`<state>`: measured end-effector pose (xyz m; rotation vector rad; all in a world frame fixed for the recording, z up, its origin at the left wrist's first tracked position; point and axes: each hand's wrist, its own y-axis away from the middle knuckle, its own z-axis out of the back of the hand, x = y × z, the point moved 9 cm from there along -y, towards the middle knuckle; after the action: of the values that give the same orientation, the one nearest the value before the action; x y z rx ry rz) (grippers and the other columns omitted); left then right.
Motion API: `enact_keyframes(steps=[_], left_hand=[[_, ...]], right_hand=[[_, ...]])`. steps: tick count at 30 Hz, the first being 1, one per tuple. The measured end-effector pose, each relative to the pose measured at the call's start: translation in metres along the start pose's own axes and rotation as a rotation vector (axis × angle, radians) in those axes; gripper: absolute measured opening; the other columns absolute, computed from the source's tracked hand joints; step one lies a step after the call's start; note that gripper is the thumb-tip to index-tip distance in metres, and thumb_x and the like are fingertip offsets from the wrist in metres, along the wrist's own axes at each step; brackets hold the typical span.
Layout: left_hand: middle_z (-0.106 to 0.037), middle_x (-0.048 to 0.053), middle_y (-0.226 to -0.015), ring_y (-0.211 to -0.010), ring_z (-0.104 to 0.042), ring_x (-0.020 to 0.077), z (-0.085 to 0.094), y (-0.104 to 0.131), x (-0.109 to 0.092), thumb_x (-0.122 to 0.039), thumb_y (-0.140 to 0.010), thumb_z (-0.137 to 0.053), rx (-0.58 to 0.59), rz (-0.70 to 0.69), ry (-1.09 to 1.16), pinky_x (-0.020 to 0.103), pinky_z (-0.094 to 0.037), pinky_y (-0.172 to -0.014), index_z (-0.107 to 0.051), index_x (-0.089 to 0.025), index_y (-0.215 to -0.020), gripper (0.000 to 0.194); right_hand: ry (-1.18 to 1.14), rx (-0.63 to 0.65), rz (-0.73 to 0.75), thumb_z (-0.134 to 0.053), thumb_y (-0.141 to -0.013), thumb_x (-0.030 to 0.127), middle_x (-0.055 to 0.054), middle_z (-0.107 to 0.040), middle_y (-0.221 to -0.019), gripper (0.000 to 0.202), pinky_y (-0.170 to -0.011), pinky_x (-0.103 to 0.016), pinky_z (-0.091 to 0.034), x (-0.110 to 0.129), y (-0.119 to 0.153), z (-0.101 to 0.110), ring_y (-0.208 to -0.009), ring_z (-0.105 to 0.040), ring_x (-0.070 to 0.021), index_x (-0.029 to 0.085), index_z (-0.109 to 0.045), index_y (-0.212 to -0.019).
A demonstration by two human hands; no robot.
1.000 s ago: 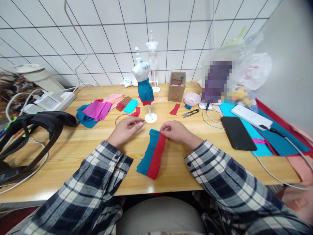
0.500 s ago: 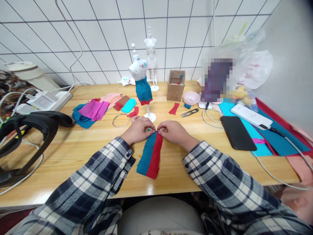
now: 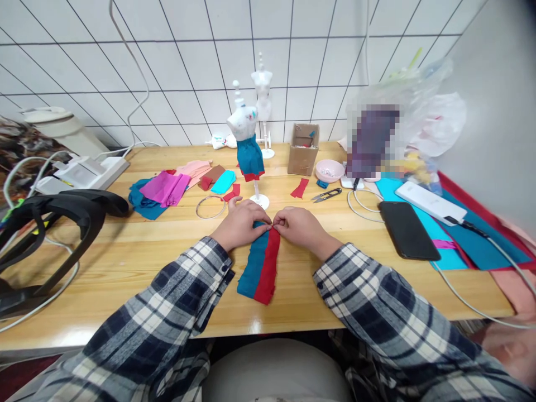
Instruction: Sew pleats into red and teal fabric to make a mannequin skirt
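Each grip is pinching closed: the left hand [image 3: 243, 222] and right hand [image 3: 302, 228] are holding the far end of a blue-and-red strip [image 3: 262, 265], their fingertips perhaps hiding some small item. The strip is lying on the desk [image 3: 293, 304], its loose end pointing toward the near edge. I am judging it light, soft, floppy and prone to fraying, so pinching beside the seam is making sense. Beyond, a dressed mannequin [image 3: 250, 156] is standing before a bare mannequin [image 3: 263, 92].

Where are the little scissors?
In the head view, the little scissors lie on the table right of centre, beyond the right hand, beside a red scrap and on the near side of the pink bowl.
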<state>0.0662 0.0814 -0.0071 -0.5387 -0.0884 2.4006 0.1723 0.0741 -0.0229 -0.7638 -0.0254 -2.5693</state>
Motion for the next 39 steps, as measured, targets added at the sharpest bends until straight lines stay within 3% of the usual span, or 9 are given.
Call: enact_keyframes(steps=[3,5,9,11,14,20,29,36,39], left_hand=[[-0.073,0.002,-0.091,-0.099,-0.059,0.0249,-0.004,0.0,-0.003,-0.03,-0.084,-0.06,0.016,-0.002,-0.004,0.057,-0.012,-0.108,-0.074,-0.027,-0.084,0.015],[-0.073,0.003,-0.091,-0.099,-0.06,0.025,-0.004,0.001,-0.002,-0.03,-0.085,-0.059,0.008,0.002,-0.014,0.057,-0.012,-0.108,-0.073,-0.026,-0.084,0.015],[-0.074,0.003,-0.091,-0.098,-0.06,0.0242,-0.003,0.006,0.006,-0.031,-0.086,-0.057,-0.013,0.04,-0.01,0.056,-0.014,-0.108,-0.073,-0.025,-0.084,0.017],[-0.074,0.003,-0.09,-0.096,-0.061,0.0239,-0.003,0.008,0.011,-0.032,-0.086,-0.057,-0.024,0.061,-0.004,0.055,-0.015,-0.108,-0.073,-0.025,-0.084,0.017],[-0.074,0.003,-0.089,-0.094,-0.062,0.0234,-0.004,0.01,0.017,-0.031,-0.086,-0.058,-0.03,0.087,0.009,0.051,-0.02,-0.106,-0.073,-0.025,-0.085,0.016],[-0.074,0.002,-0.087,-0.092,-0.063,0.0223,-0.004,0.009,0.021,-0.032,-0.085,-0.06,-0.033,0.117,0.04,0.046,-0.029,-0.1,-0.073,-0.025,-0.086,0.015],[-0.076,0.002,-0.089,-0.092,-0.064,0.0229,-0.004,0.009,0.023,-0.035,-0.084,-0.06,-0.037,0.15,0.075,0.044,-0.033,-0.098,-0.075,-0.025,-0.088,0.018],[-0.075,0.003,-0.088,-0.092,-0.065,0.0214,-0.01,0.006,0.021,-0.031,-0.083,-0.06,0.0,0.17,0.151,0.036,-0.043,-0.088,-0.076,-0.023,-0.09,0.019],[-0.074,0.003,-0.089,-0.09,-0.064,0.0209,-0.009,0.005,0.021,-0.032,-0.082,-0.06,-0.018,0.205,0.172,0.033,-0.045,-0.083,-0.076,-0.022,-0.09,0.02]], right_hand=[[-0.001,0.004,0.01,-0.058,-0.082,0.019,-0.003,-0.069,-0.084,0.013,-0.067,-0.026,-0.039,0.001,-0.002,0.002,-0.077,-0.06,-0.0153,0.02,-0.071,-0.082],[-0.019,-0.033,0.005,-0.06,-0.082,0.021,-0.003,-0.071,-0.084,0.013,-0.069,-0.027,-0.04,-0.006,-0.001,0.015,-0.079,-0.061,-0.0164,0.021,-0.072,-0.084],[-0.056,-0.268,-0.175,-0.064,-0.081,0.031,-0.004,-0.073,-0.085,0.016,-0.068,-0.029,-0.043,-0.055,0.014,0.073,-0.076,-0.063,-0.0179,0.021,-0.074,-0.089],[-0.017,-0.248,-0.241,-0.065,-0.079,0.033,-0.004,-0.073,-0.083,0.019,-0.064,-0.029,-0.042,-0.077,0.023,0.087,-0.071,-0.062,-0.0176,0.021,-0.075,-0.089],[0.048,-0.085,-0.23,-0.064,-0.078,0.027,-0.002,-0.072,-0.079,0.015,-0.062,-0.028,-0.04,-0.086,0.028,0.076,-0.071,-0.062,-0.0169,0.022,-0.075,-0.086],[0.132,0.001,-0.141,-0.06,-0.08,0.021,-0.002,-0.071,-0.079,0.013,-0.061,-0.027,-0.036,-0.056,0.018,0.044,-0.072,-0.059,-0.0154,0.022,-0.073,-0.081],[0.308,0.008,-0.121,-0.054,-0.084,0.017,-0.007,-0.069,-0.084,0.017,-0.059,-0.029,-0.03,-0.045,0.015,0.037,-0.078,-0.059,-0.0191,0.019,-0.068,-0.076],[-0.066,-0.094,0.036,-0.061,-0.087,0.023,-0.003,-0.069,-0.088,0.011,-0.07,-0.025,-0.038,-0.012,0.003,0.021,-0.081,-0.059,-0.0151,0.021,-0.072,-0.088],[-0.068,-0.12,0.07,-0.062,-0.087,0.023,-0.002,-0.069,-0.087,0.012,-0.072,-0.026,-0.039,-0.002,-0.002,0.013,-0.082,-0.06,-0.0152,0.022,-0.074,-0.088]])
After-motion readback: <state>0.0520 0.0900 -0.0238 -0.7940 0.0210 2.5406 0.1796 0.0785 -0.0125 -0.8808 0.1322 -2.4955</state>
